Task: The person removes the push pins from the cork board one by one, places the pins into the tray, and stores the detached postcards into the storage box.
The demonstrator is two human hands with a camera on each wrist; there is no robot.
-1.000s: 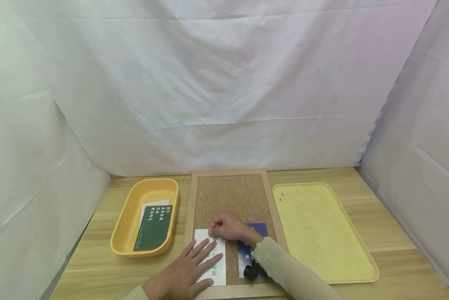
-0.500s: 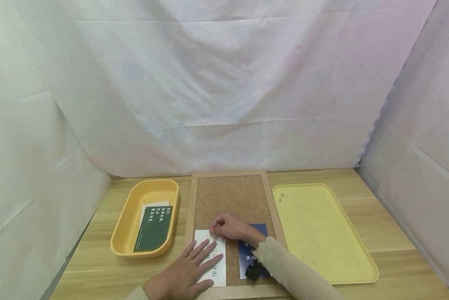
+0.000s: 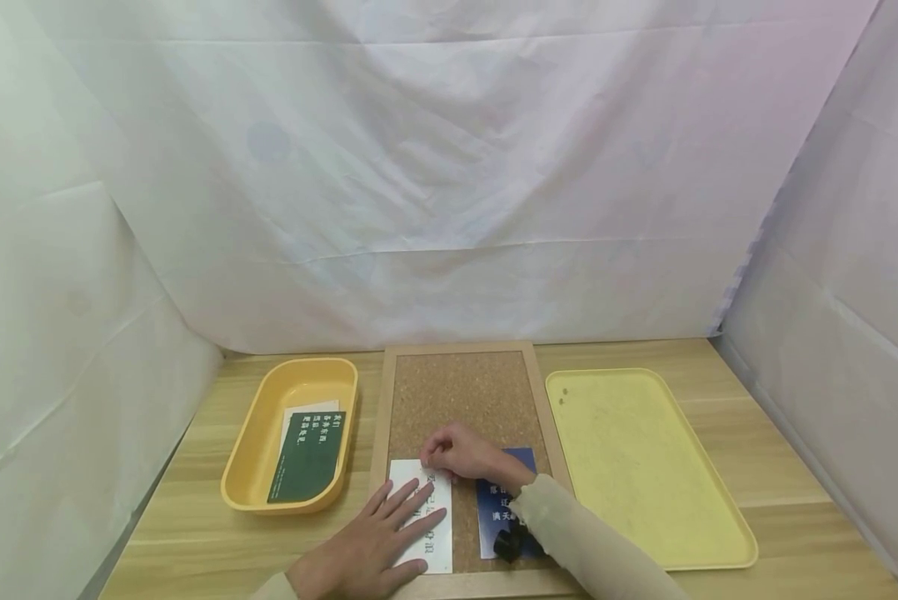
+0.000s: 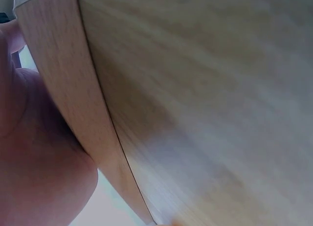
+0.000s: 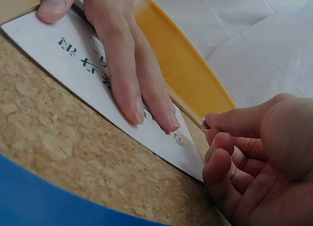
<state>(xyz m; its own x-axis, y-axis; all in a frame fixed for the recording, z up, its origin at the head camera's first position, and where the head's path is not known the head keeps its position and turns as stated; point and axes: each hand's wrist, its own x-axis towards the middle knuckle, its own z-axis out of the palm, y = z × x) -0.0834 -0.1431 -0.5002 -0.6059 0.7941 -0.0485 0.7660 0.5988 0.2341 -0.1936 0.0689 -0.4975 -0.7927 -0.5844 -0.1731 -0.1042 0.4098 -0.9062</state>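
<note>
I'd press the tiny piece (image 5: 203, 124) the right hand (image 3: 460, 452) pinches straight down; the left hand (image 3: 380, 537), fingers spread, steadies the white card (image 5: 100, 89) beneath.

From here it's a makeshift booth, home or lab I can't tell: pale sheets (image 3: 449, 167) hang beyond the fingers (image 3: 416, 500) and to either side, walling in the wood-grain desk (image 3: 786, 500).

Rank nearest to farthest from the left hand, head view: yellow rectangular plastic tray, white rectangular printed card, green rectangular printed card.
1. White card, under the left hand's fingers.
2. Green card, ahead on the left.
3. Yellow tray, far right.
</note>
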